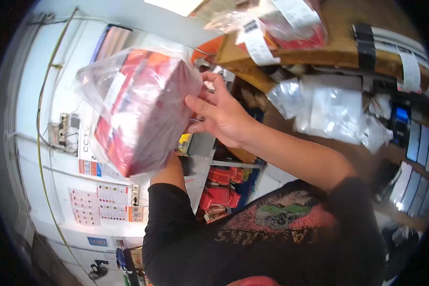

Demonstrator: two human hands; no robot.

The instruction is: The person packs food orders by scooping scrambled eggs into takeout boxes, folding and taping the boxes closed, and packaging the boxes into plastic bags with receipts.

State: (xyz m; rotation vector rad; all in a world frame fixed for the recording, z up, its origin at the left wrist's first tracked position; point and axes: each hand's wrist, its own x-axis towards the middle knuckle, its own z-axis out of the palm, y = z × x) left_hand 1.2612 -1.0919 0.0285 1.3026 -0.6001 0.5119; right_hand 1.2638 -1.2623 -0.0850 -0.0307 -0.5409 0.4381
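Observation:
A red box in a clear plastic bag (138,109) is held up in front of me, tilted, with the loose bag film bunched around it. My right hand (219,114) grips its right edge, thumb on the near face and fingers curled over the top. My left forearm (169,171), in a black sleeve, rises from below to the underside of the box. The left hand itself is hidden behind the bag and appears to carry it from beneath.
A wooden table (338,47) at the upper right carries bagged red packages with white labels (281,24) and empty clear bags (329,109). Red packs (221,190) lie below. A white wall with sockets and printed sheets (105,200) fills the left. A device with a blue screen (401,117) sits far right.

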